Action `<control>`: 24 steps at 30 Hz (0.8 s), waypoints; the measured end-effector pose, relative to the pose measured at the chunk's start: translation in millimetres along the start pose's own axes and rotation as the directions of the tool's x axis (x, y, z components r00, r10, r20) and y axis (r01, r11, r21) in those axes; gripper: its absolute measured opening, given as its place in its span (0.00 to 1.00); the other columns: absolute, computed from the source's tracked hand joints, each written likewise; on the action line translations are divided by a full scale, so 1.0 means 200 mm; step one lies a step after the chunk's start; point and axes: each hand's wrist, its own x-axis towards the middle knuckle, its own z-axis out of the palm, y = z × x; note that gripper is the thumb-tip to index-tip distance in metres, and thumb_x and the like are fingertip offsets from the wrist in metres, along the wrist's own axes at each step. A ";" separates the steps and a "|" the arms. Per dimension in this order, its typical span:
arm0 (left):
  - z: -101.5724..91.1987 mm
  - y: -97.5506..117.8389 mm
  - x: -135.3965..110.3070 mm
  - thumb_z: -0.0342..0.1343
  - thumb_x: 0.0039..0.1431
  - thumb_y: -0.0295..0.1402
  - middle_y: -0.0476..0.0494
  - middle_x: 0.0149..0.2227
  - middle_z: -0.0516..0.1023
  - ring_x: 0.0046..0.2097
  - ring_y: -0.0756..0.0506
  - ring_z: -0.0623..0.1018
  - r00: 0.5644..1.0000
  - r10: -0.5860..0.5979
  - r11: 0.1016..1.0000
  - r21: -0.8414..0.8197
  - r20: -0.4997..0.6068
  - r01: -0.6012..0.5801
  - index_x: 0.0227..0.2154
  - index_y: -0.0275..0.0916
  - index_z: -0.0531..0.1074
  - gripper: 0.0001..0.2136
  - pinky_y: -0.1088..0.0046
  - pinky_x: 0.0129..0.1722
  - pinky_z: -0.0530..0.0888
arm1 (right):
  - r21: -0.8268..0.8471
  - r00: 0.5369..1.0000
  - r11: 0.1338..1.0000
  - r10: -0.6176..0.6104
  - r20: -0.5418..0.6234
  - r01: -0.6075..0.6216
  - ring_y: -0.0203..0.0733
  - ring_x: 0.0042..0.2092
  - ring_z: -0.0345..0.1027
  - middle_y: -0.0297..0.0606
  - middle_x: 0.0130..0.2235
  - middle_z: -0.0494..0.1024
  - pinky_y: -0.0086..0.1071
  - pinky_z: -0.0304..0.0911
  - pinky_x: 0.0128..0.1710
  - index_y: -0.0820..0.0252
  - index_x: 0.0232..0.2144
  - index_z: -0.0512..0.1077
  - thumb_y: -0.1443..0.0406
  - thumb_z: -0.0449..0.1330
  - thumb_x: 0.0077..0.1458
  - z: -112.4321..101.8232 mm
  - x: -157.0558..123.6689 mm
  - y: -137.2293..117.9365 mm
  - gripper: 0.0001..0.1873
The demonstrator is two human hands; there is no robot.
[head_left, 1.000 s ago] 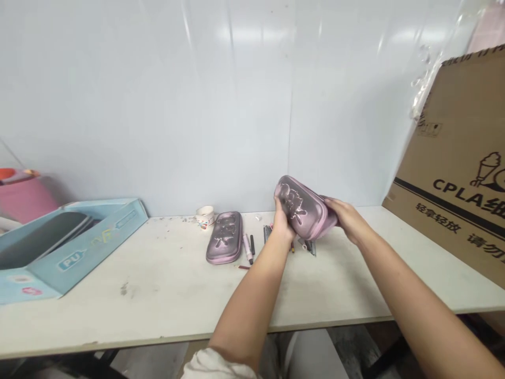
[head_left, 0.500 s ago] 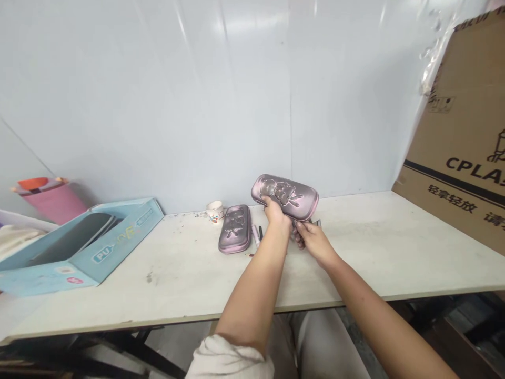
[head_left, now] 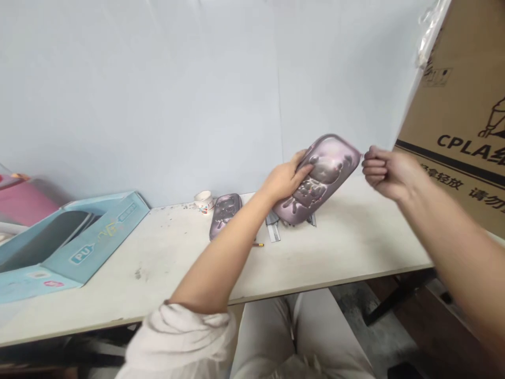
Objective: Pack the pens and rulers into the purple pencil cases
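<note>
Above the table [head_left: 335, 252], the left hand [head_left: 284, 180] grips a pink case [head_left: 333, 173].

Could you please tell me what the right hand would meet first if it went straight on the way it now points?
Probably the raised pinkish case, whose nearest corner lies just ahead of the right hand, though depth is unclear here.

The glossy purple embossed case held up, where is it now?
In the head view, the case is right of centre, in the left hand above the pale table, the right hand by its upper-right corner.
</note>
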 end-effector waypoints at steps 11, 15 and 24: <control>0.33 0.26 0.14 0.28 0.61 0.50 0.37 0.42 0.75 0.42 0.41 0.75 0.989 -0.147 0.982 0.125 0.023 0.143 0.57 0.38 0.53 0.28 0.68 0.39 0.66 | -0.924 0.811 0.277 -0.582 0.058 0.264 0.48 0.49 0.63 0.47 0.41 0.72 0.48 0.52 0.51 0.63 0.37 0.67 0.52 0.48 0.56 -0.14 -0.03 -0.01 0.20; 0.61 0.25 0.11 0.22 0.63 0.44 0.31 0.43 0.74 0.46 0.41 0.74 0.815 -0.571 0.790 -0.205 0.098 0.578 0.54 0.29 0.53 0.28 0.68 0.42 0.67 | -0.693 0.930 0.669 -0.367 0.008 0.270 0.45 0.54 0.60 0.47 0.56 0.62 0.40 0.59 0.51 0.58 0.59 0.47 0.50 0.55 0.50 -0.25 -0.02 0.33 0.39; 0.43 -0.20 -0.21 0.41 0.59 0.38 0.32 0.49 0.68 0.51 0.40 0.70 0.852 -0.490 0.866 0.212 0.183 0.453 0.49 0.33 0.63 0.19 0.66 0.48 0.65 | -0.567 0.954 0.768 0.215 -0.210 -0.298 0.47 0.43 0.71 0.50 0.52 0.68 0.34 0.68 0.36 0.56 0.58 0.55 0.49 0.57 0.47 -0.63 0.23 0.64 0.38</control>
